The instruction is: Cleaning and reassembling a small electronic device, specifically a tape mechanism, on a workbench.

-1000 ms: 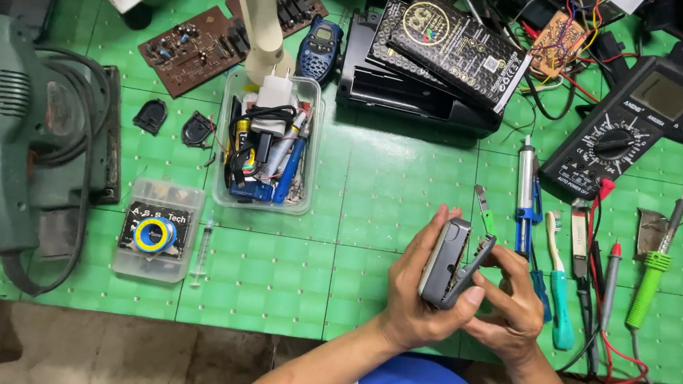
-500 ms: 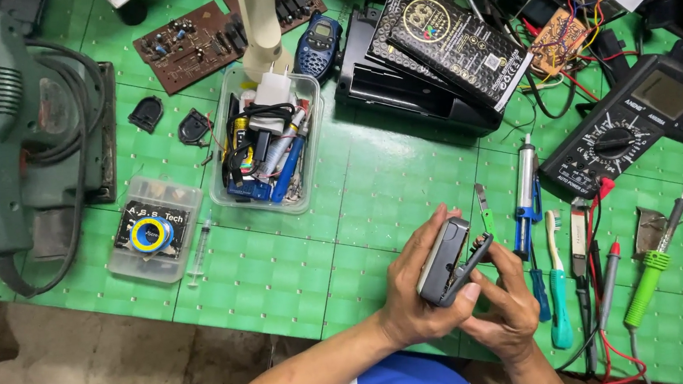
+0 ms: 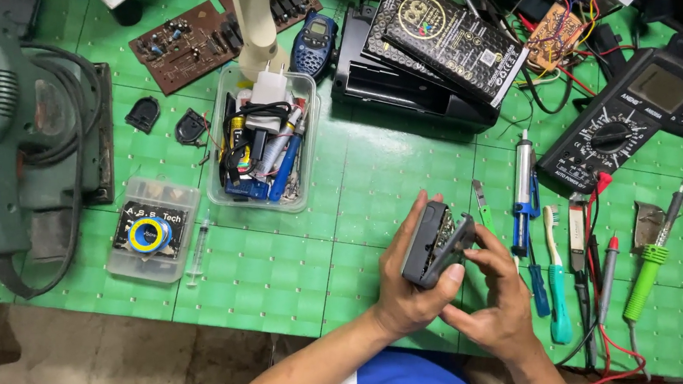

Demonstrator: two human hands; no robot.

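My left hand grips a small dark grey device with its casing partly open, held just above the near edge of the green table. My right hand comes in from the right side, its fingers pressed on the device's lower right corner. Both hands sit close together, left of a row of hand tools.
A clear plastic box of cables and pens, a small case with a solder roll, a syringe, a green power sander, circuit boards, a multimeter, a desoldering pump, screwdrivers and a toothbrush lie around.
The hands and device have barely moved; the right fingers shifted slightly on the device's lower edge.
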